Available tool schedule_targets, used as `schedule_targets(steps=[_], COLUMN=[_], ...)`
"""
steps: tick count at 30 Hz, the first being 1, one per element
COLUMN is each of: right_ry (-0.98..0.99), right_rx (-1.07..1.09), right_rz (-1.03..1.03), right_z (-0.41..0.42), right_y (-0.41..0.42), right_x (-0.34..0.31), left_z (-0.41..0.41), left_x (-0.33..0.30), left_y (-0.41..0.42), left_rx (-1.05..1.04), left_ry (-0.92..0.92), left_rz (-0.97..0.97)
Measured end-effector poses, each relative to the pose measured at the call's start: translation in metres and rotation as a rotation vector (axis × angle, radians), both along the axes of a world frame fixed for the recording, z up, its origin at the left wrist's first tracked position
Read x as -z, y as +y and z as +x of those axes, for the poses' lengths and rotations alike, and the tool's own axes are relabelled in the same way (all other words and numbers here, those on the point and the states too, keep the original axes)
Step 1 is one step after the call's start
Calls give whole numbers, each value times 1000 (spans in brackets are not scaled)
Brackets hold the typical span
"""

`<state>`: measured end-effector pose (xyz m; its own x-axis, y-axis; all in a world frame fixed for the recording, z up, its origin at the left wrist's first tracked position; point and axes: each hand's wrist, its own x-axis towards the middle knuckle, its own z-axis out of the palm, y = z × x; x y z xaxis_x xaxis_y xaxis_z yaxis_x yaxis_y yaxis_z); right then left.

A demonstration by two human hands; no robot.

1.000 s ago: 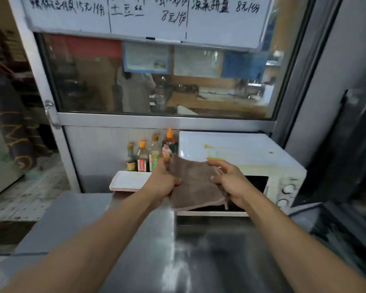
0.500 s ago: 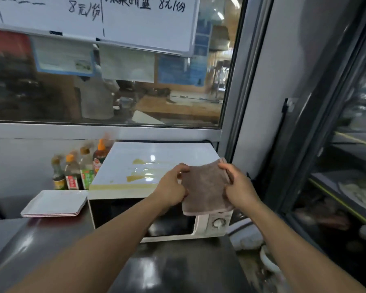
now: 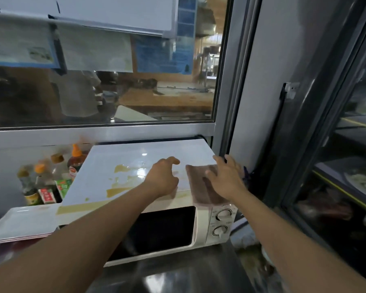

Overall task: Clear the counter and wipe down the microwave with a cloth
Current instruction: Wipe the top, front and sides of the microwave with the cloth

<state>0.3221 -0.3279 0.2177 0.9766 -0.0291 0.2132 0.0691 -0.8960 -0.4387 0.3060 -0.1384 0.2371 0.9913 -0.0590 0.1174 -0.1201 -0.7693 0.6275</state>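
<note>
A single head-worn camera looks forward and down from the person's standing height, close to the white box-shaped microwave (image 3: 135,182) that fills the middle of the frame. Both forearms enter from 6 o'clock. The dark steel bench (image 3: 178,278) lies nearest, the glass window (image 3: 114,92) at 12 o'clock. The wide lens bends the edges.

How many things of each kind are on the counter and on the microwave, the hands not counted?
Microwave: 1
Cloth: 1
Sauce bottles: 4 visible, blurred
Stack of white trays: 1 stack; the number of trays cannot be told
Total: 7
</note>
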Motion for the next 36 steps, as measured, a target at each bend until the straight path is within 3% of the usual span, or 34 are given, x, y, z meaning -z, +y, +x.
schedule_targets(steps=[4, 10, 16, 30, 36], right_ry=[213, 191, 241, 165, 34], right_rx=[22, -5, -143, -311, -370], right_rz=[-184, -350, -352, -328, -413], right_z=[9, 15, 58, 233, 264], right_y=[15, 4, -9, 15, 22], right_x=[21, 42, 33, 38, 36], left_z=[15, 52, 106, 185, 188], left_x=[7, 24, 29, 33, 33], left_y=[13, 24, 25, 40, 43], left_rx=[67, 51, 7, -84, -92], left_ry=[-13, 6, 15, 101, 107], left_rz=[146, 324, 387, 485, 480])
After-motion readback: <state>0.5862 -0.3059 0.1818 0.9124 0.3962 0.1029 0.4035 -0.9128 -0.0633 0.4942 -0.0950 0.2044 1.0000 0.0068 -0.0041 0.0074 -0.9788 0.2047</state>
